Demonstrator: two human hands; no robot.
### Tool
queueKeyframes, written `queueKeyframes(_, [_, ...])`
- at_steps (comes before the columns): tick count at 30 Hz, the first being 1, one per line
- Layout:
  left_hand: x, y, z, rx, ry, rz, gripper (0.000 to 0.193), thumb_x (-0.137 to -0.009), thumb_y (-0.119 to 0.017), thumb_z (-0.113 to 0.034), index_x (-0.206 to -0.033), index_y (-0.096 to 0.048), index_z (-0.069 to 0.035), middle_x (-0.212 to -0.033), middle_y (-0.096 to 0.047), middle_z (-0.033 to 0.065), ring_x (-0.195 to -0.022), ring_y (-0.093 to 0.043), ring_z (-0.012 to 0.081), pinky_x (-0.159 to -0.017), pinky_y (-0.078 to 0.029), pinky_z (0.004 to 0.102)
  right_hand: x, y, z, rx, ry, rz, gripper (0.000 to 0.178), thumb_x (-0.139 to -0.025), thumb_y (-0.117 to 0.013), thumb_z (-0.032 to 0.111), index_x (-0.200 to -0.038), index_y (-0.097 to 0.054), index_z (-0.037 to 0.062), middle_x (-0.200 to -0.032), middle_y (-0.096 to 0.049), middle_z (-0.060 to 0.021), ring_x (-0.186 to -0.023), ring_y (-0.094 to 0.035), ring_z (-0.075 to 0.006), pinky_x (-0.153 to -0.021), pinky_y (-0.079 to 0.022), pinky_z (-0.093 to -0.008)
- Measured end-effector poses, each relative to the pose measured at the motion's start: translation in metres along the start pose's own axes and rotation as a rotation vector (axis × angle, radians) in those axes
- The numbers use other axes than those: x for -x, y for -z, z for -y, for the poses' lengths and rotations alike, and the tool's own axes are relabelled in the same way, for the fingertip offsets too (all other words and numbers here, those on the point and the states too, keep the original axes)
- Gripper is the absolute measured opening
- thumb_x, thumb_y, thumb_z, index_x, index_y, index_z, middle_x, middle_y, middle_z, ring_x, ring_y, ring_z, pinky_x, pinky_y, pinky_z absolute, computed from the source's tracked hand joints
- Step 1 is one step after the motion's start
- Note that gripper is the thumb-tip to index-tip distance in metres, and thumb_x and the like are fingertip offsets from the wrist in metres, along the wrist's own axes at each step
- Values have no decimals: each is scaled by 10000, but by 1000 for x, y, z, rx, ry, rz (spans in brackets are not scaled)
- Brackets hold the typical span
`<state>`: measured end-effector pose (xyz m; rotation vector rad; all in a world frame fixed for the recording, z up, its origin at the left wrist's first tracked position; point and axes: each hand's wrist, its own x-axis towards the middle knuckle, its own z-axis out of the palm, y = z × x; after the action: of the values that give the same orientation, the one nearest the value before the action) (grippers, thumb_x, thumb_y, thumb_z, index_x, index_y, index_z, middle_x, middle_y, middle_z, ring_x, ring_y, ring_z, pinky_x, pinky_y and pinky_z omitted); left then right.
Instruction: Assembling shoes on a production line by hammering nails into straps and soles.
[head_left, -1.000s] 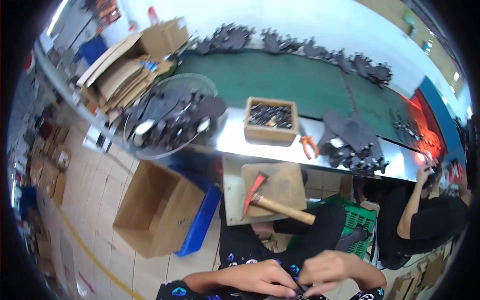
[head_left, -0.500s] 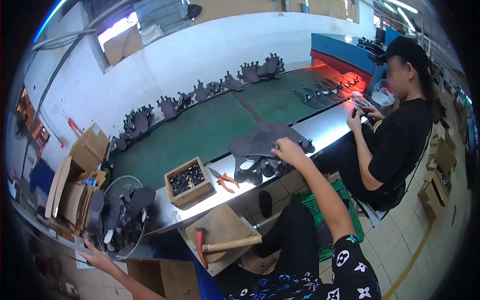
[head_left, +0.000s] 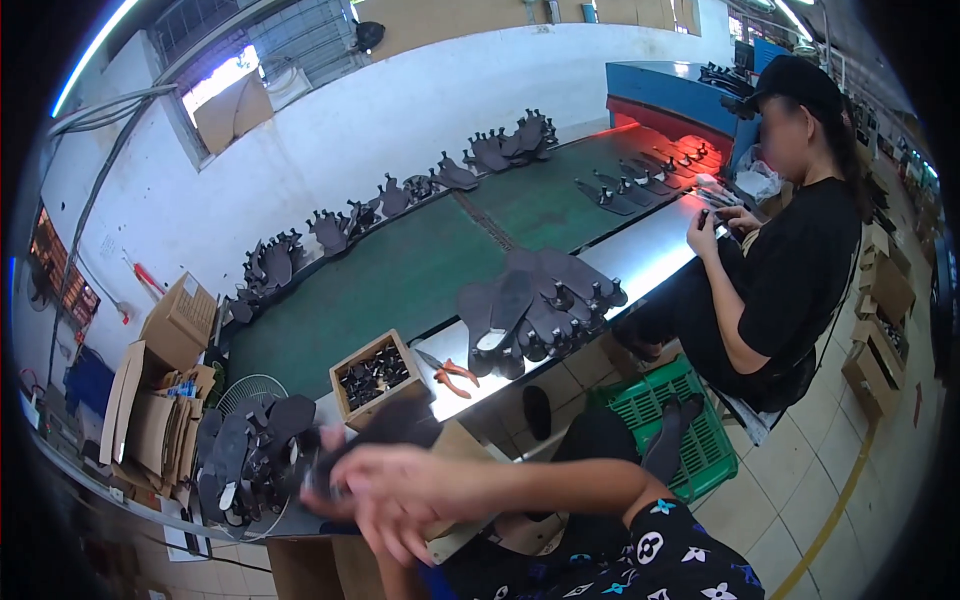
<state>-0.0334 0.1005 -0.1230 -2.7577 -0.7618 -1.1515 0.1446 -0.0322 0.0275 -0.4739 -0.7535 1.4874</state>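
In front of my lap, both hands meet at a dark, foot-shaped sole [head_left: 408, 424], smeared by motion. My right hand [head_left: 398, 495] reaches across from the right, thumb and forefinger closed at the sole's near end, other fingers hanging loosely apart. Beyond it, my left hand [head_left: 322, 478] is partly hidden and blurred, with its fingers around the same dark end. Just beyond my hands is a wooden box [head_left: 398, 402] of small black parts. Orange-handled pliers [head_left: 452, 378] lie beside it. Farther right, overlapping dark soles [head_left: 530, 300] with black knobs are piled at the bench edge.
A round wire basket [head_left: 262, 383] heaped with soles stands left, near cardboard boxes [head_left: 150, 400]. Soles line the far side of the green conveyor belt [head_left: 370, 270]. A co-worker [head_left: 800, 250] sits at right, handling a small dark piece. A green crate [head_left: 640, 400] is on the floor.
My right hand has swung left from the sole pile to my lap, with a sole. My left hand has come inward from the wire basket. The red-headed hammer is now hidden behind my hands.
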Motion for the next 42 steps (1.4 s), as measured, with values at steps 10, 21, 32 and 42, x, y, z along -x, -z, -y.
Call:
queueKeyframes(10, [-31,107,-91,1160,829,-299,580,-976,-592,-71,-1480,-315,-142,-1013,-574,84,-618,-580,132,-456,-513,300,131,115,-91,1843,-219,-262,761,-848,-752,375,-1446,-383,82,-1027,-661,-209,-729,-707,-379,-607,-574,-464])
queueKeyframes(21, [-58,-37,-12,324,452,-119,219,-950,-643,-178,-1122,-671,-44,-1289,-566,190,-1204,-506,370,-1038,-360,489,311,119,-114,1197,253,-1048,219,-872,-697,136,-1013,-590,7,-558,-550,-26,-439,-553,-161,-443,-450,-304])
queueKeyframes(32, [-180,-154,85,-208,131,521,146,-859,-672,-112,-944,-707,1,-960,-688,230,-910,-675,406,-811,-537,499,270,116,-101,429,299,-1110,202,-1001,-610,145,-856,-503,53,-557,-404,6,-382,-391,-85,-354,-337,-245])
queueKeyframes(42, [-123,12,-41,315,-276,373,178,-917,-626,-49,-1083,-567,-24,-986,-623,162,-858,-668,377,-695,-551,423,97,90,-19,978,256,-645,449,-854,-810,196,-1231,-661,5,-732,-642,-53,-663,-567,-60,-608,-488,-273])
